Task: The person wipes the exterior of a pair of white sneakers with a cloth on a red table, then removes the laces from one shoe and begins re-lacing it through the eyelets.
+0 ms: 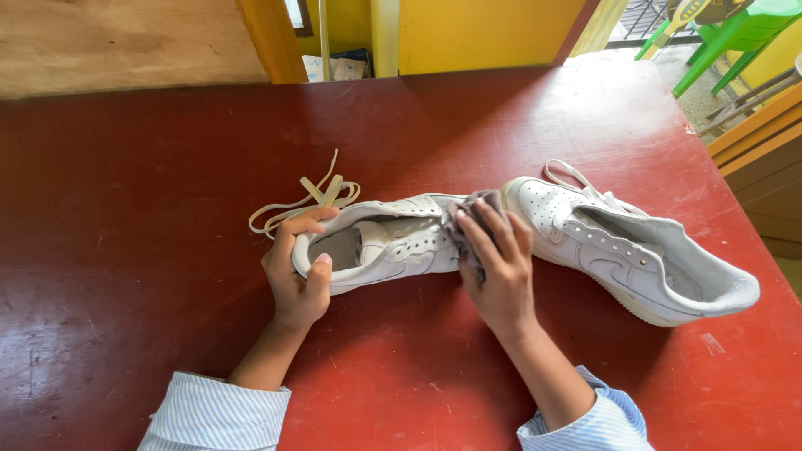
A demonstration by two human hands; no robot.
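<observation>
A white sneaker lies on the red table, heel toward the left. My left hand grips its heel, thumb inside the opening. My right hand presses a grey cloth against the sneaker's toe end. A second white sneaker lies to the right, its toe close to the cloth. A loose beige lace lies on the table just behind the first sneaker's heel.
The red table ends at the far edge against a wooden board and yellow wall. Green plastic furniture stands beyond the far right corner. Wooden slats run along the right side.
</observation>
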